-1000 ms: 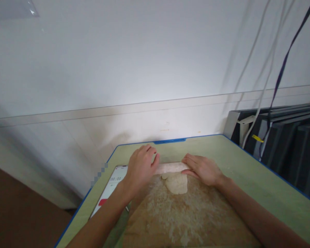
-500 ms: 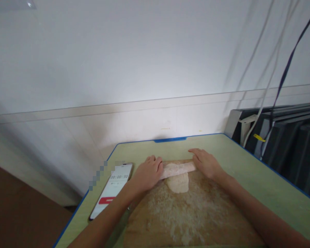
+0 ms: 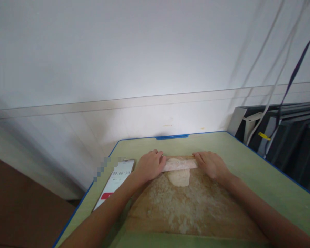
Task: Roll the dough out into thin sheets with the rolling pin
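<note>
A pale, flour-dusted rolling pin [image 3: 180, 164] lies crosswise over a flattened piece of dough [image 3: 179, 178]. My left hand [image 3: 150, 166] is closed over the pin's left end, and my right hand [image 3: 211, 165] is closed over its right end. Both ends of the pin are hidden under the hands. Most of the dough shows on the near side of the pin, with a little showing beyond it. Beneath is a wooden board [image 3: 144, 210] scattered with white flour.
A phone [image 3: 118, 179] with a timer on its screen lies left of the board, partly behind my left forearm. The green table [image 3: 237, 155] has a blue edge and stands against a white wall. Dark panels [image 3: 294, 137] and hanging cables [image 3: 297, 69] are at the right.
My right hand's fingers have come down and closed more over the pin's end. The pin lies more level across the dough. The view has shifted slightly.
</note>
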### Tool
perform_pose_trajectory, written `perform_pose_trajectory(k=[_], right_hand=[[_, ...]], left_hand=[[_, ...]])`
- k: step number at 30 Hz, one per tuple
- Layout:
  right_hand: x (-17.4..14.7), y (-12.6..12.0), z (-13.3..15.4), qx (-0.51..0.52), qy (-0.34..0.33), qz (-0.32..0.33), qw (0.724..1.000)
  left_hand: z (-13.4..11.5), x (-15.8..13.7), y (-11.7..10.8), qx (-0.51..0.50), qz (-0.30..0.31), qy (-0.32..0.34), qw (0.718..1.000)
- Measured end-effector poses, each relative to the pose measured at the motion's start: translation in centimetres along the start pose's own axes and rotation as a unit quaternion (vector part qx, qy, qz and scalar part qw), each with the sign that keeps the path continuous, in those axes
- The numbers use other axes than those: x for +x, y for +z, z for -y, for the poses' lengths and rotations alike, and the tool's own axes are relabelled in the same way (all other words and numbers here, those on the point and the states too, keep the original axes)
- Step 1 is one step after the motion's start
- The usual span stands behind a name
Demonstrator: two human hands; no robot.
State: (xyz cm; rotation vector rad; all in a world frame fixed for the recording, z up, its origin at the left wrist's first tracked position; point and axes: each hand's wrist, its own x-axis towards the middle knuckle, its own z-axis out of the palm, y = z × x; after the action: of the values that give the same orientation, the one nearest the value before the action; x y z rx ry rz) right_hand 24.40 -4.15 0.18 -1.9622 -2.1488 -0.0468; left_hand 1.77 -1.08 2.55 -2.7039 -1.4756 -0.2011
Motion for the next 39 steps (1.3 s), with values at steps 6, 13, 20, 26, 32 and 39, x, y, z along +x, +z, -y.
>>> perform_pose_trajectory(k=[6, 13, 20, 26, 32, 39], right_hand=[[-0.1, 0.3, 0.0, 0.007, -0.014, -0.026, 1.0], [-1.4, 1.0, -0.2, 0.014, -0.053, -0.074, 0.996], [-3.0, 1.3, -0.4, 0.017, -0.075, -0.098, 0.992], [-4.8, 1.3, -0.5, 0.028, -0.101, -0.122, 0.987], [-6.3, 1.3, -0.6, 0.027, -0.109, -0.112, 0.987], [-8.4, 1.3, -0.5, 0.019, -0.117, -0.121, 0.986]], left_hand=[[0.7, 0.8, 0.3, 0.002, 0.003, 0.031, 1.0], [-0.4, -1.1, 0.1, 0.033, -0.036, 0.025, 0.998], [-1.4, -2.8, 0.0, 0.034, -0.049, 0.028, 0.998], [-2.0, -4.2, -0.2, 0.024, -0.045, 0.04, 0.998], [-2.9, -5.7, -0.3, 0.021, -0.033, 0.03, 0.999], [-3.9, -7.5, -0.1, 0.017, -0.005, 0.027, 0.999]])
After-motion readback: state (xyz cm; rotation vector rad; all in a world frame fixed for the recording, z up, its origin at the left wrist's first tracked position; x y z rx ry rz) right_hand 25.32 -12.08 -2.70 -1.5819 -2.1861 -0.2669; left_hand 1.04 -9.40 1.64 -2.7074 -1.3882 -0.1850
